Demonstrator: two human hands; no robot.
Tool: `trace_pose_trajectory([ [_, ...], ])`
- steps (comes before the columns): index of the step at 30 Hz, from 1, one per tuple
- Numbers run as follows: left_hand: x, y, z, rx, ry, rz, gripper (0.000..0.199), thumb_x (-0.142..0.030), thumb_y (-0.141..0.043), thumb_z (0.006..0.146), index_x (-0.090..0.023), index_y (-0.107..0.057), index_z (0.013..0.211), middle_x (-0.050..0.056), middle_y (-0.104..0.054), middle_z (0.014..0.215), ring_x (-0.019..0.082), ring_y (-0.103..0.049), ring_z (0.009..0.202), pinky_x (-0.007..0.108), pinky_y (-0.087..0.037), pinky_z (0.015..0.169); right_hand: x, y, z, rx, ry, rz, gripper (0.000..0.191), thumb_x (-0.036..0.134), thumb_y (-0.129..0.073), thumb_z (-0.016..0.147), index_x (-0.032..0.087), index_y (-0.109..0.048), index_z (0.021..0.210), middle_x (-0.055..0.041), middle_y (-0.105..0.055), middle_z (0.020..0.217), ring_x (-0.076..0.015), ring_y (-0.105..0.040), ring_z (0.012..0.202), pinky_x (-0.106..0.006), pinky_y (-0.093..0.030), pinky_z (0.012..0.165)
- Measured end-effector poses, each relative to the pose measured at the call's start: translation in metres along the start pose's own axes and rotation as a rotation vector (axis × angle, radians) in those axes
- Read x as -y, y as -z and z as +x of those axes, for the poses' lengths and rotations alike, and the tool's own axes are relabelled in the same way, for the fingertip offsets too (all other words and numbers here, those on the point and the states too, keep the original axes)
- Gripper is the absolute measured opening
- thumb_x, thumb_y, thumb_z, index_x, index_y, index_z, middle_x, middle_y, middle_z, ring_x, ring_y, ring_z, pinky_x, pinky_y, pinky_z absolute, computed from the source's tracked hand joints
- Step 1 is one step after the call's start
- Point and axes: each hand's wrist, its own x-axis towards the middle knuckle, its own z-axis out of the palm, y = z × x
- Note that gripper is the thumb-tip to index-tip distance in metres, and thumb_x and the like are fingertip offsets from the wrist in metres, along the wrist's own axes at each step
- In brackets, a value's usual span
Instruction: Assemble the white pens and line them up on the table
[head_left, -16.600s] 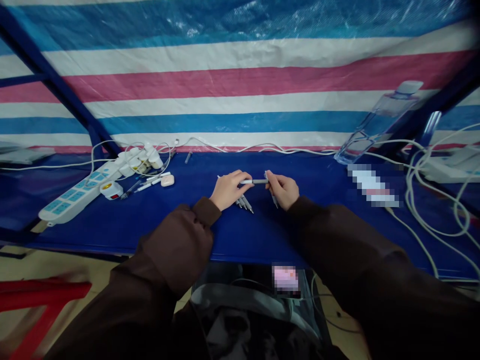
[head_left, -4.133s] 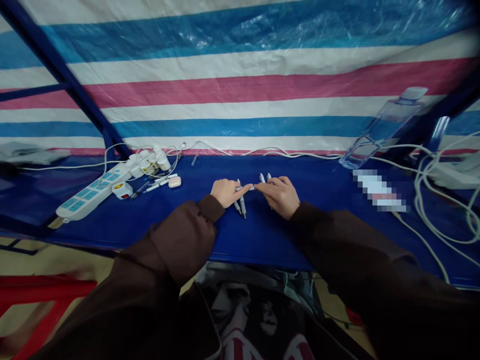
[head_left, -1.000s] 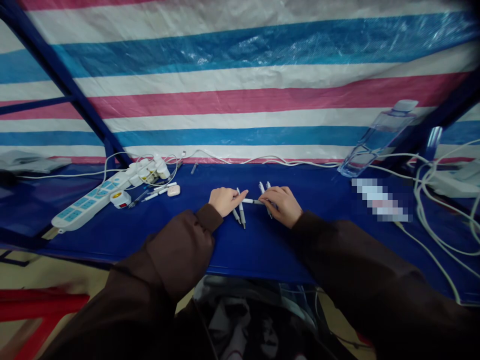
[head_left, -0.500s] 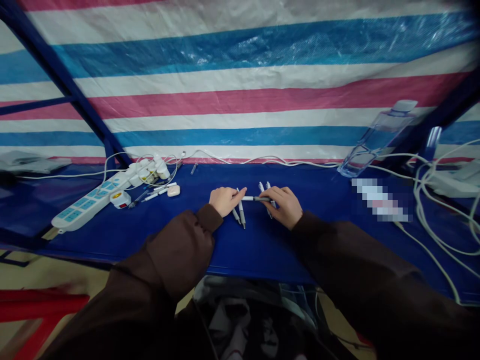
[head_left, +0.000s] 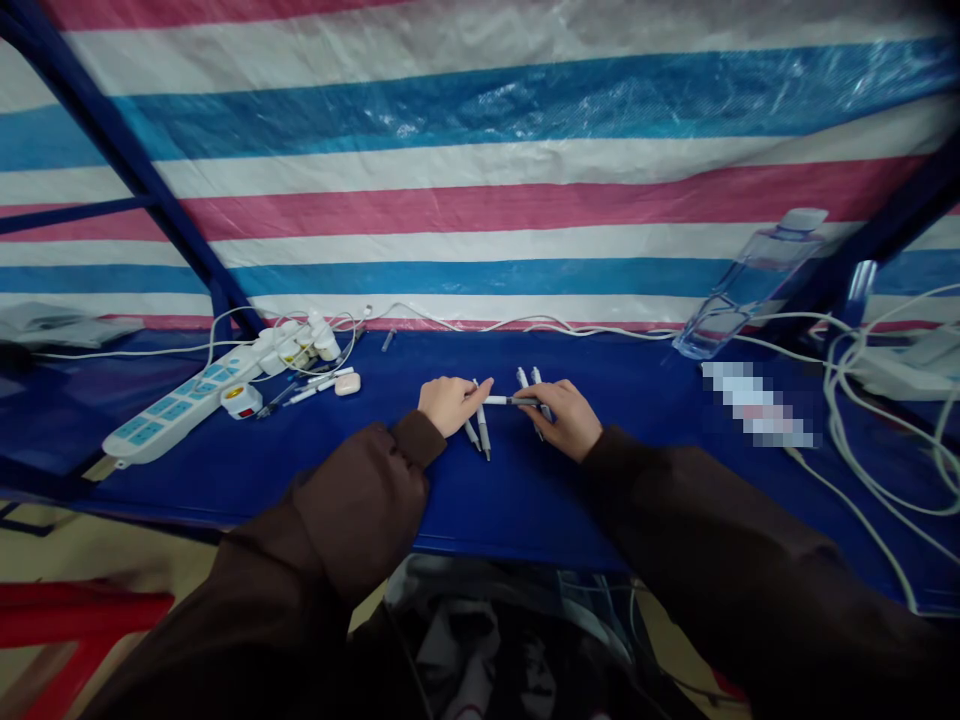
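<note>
Holding white pen (head_left: 508, 400) level, right hand (head_left: 570, 420) grip pinching it, end hidden; left hand (head_left: 452, 405) grip unclear.

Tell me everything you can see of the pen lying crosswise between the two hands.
The slim pen lies roughly level across the gap between the hands, above the blue tabletop. Its barrel looks like plastic, white toward the left with a dark band near the middle; finer detail is too small to tell. Its left end sits at the fingers of the left hand, and its right end meets the right hand. Whether either hand grips it cannot be told.
</note>
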Motion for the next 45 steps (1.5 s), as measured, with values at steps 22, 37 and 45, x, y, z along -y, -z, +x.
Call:
trace_pose_trajectory([
  [22,-0.002,0.007,0.0,-0.069,0.062,-0.119,0.055,-0.056,-0.027,0.085,-0.018,-0.038,0.047,0.001,-0.042,0.045,0.013,-0.041,0.047,0.027,-0.017,0.05,-0.003,-0.002,-0.003,-0.226,-0.156,-0.16,0.019,0.017,-0.044,0.084,0.021,-0.059,0.095,-0.0042,-0.067,0.09,-0.0182,-0.061,0.079,-0.033,-0.036,0.071],
  [37,0.012,-0.01,0.02,0.116,0.403,-1.499,0.019,-0.031,-0.045,0.081,-0.014,-0.052,0.077,-0.003,-0.044,0.05,0.006,-0.037,0.036,0.02,-0.026,0.038,-0.017,-0.004,0.008,-0.569,-0.96,1.047,0.033,0.041,-0.068,0.062,0.019,-0.05,0.08,-0.0074,-0.067,0.095,-0.0176,-0.065,0.062,-0.024,-0.042,0.046],
  [45,0.011,-0.008,0.019,0.129,0.506,-1.619,0.015,-0.021,-0.045,0.081,-0.011,-0.055,0.077,0.001,-0.051,0.058,0.008,-0.047,0.043,0.021,-0.037,0.043,-0.018,-0.001,0.008,-0.525,-1.023,1.094,0.029,0.037,-0.068,0.061,0.018,-0.054,0.077,-0.0081,-0.068,0.095,-0.0161,-0.064,0.062,-0.022,-0.041,0.043],
])
